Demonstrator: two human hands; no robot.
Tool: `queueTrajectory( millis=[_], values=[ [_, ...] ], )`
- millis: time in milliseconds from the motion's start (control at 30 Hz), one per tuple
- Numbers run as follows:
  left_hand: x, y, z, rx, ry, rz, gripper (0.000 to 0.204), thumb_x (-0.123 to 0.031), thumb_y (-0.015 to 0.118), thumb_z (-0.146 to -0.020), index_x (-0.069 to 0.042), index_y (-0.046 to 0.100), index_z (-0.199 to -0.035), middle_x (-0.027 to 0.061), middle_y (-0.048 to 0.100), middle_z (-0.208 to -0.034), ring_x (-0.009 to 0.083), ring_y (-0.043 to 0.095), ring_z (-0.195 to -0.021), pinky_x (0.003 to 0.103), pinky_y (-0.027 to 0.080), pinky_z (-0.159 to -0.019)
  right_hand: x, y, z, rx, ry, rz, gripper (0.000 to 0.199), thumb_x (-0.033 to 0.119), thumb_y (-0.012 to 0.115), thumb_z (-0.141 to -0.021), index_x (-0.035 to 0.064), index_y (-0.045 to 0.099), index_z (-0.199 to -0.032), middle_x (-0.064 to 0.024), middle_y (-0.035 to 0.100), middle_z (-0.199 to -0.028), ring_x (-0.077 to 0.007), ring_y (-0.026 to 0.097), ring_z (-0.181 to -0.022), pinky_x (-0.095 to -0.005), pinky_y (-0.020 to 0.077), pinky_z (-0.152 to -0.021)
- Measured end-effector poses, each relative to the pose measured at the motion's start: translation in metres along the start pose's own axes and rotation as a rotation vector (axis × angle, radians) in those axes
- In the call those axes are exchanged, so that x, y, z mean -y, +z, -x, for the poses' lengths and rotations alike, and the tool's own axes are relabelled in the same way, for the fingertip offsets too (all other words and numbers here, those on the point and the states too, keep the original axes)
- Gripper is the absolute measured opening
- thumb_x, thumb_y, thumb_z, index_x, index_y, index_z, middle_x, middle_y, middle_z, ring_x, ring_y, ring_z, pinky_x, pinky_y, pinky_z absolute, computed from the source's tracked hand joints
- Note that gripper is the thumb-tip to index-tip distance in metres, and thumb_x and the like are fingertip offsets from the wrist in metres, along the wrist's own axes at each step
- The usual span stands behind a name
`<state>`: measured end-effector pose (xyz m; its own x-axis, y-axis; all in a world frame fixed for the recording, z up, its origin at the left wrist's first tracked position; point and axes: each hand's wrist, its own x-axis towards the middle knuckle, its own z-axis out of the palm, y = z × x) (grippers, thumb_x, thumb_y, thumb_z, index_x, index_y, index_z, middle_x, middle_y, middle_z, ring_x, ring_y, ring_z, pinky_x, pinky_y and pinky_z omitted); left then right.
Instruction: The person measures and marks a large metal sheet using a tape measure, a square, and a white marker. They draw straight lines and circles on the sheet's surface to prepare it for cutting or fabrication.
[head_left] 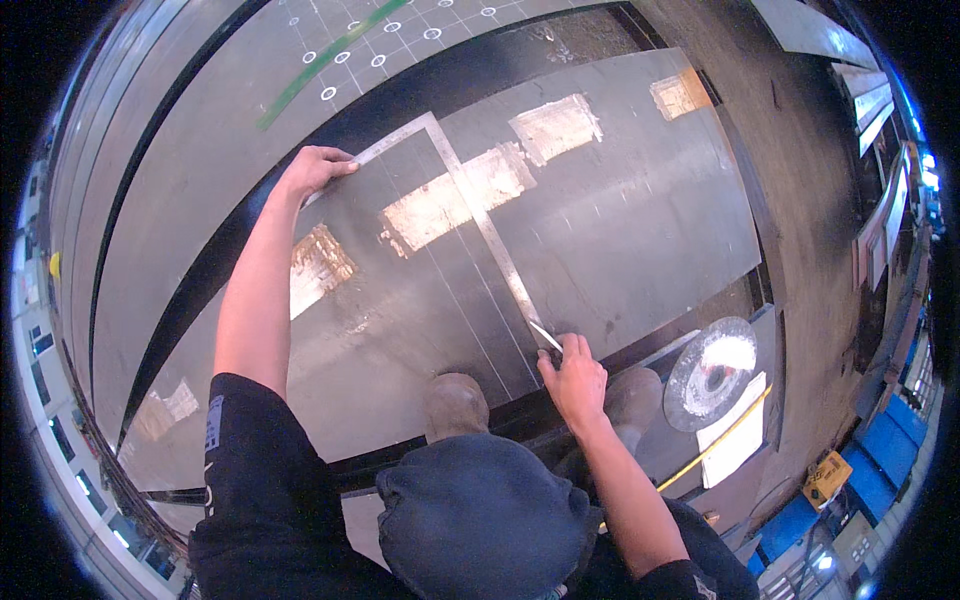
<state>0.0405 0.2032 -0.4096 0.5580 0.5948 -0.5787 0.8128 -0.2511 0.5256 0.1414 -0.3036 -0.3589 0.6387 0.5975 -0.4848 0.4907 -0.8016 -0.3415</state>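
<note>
A large metal carpenter's square lies on a grey steel plate. My left hand grips the end of its shorter arm, thumb on top. The longer arm runs down toward me across a whitish patch. In my right hand, a slim white marking stick is pinched, its tip at the lower end of the square's long arm. Thin pale lines run on the plate left of that arm.
At right lie a round metal disc, white paper and a thin yellow strip. My shoes stand at the plate's near edge. Beyond a dark gap, another plate carries white circles and a green stripe. Metal pieces lie far right.
</note>
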Motion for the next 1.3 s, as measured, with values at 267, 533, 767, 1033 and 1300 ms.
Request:
queueTrajectory(
  millis=[267, 533, 767, 1033, 1300],
  values=[
    [-0.01, -0.001, 0.004, 0.047, -0.014, 0.029, 0.037, -0.028, 0.077, -0.081, -0.007, 0.073, -0.11, 0.0107, 0.072, -0.103, 0.0197, 0.064, -0.095, 0.034, 0.047, -0.088, -0.002, 0.0, 0.0, -0.026, 0.008, -0.014, 0.034, 0.034, 0.065, -0.088, 0.0059, 0.055, -0.105, -0.0132, 0.061, -0.099, -0.037, 0.066, -0.08, -0.0485, 0.0534, -0.069],
    [-0.019, -0.006, 0.004, 0.102, -0.031, 0.0, 0.035, -0.027, 0.076, -0.08, -0.007, 0.074, -0.109, 0.01, 0.072, -0.101, 0.0202, 0.064, -0.093, 0.034, 0.047, -0.087, 0.0, -0.002, 0.0, 0.004, 0.062, -0.039, 0.037, 0.035, 0.067, -0.085, 0.0057, 0.058, -0.105, -0.0129, 0.063, -0.101, -0.037, 0.066, -0.084, -0.048, 0.0515, -0.072],
    [-0.015, -0.003, 0.002, 0.087, -0.033, 0.022, 0.035, -0.027, 0.075, -0.081, -0.006, 0.074, -0.109, 0.0095, 0.072, -0.099, 0.0198, 0.064, -0.091, 0.033, 0.048, -0.086, -0.002, 0.001, 0.0, -0.053, 0.014, -0.027, 0.035, 0.034, 0.067, -0.085, 0.0058, 0.057, -0.102, -0.0128, 0.062, -0.097, -0.0364, 0.066, -0.078, -0.0479, 0.0518, -0.067],
    [-0.02, -0.003, 0.006, 0.059, -0.027, 0.009, 0.035, -0.028, 0.075, -0.081, -0.006, 0.074, -0.109, 0.01, 0.072, -0.1, 0.0198, 0.064, -0.092, 0.033, 0.047, -0.089, -0.003, 0.0, -0.003, -0.02, 0.056, -0.076, 0.037, 0.032, 0.07, -0.08, 0.0049, 0.059, -0.102, -0.0124, 0.064, -0.098, -0.0367, 0.066, -0.083, -0.0477, 0.0511, -0.071],
    [-0.02, 0.001, 0.006, 0.053, -0.042, 0.014, 0.035, -0.027, 0.075, -0.081, -0.007, 0.074, -0.109, 0.0103, 0.072, -0.1, 0.0198, 0.065, -0.093, 0.033, 0.046, -0.09, -0.004, 0.002, -0.003, -0.035, 0.047, -0.076, 0.036, 0.031, 0.07, -0.081, 0.0047, 0.058, -0.103, -0.0132, 0.063, -0.099, -0.0366, 0.065, -0.085, -0.0472, 0.0512, -0.072]
  ],
)
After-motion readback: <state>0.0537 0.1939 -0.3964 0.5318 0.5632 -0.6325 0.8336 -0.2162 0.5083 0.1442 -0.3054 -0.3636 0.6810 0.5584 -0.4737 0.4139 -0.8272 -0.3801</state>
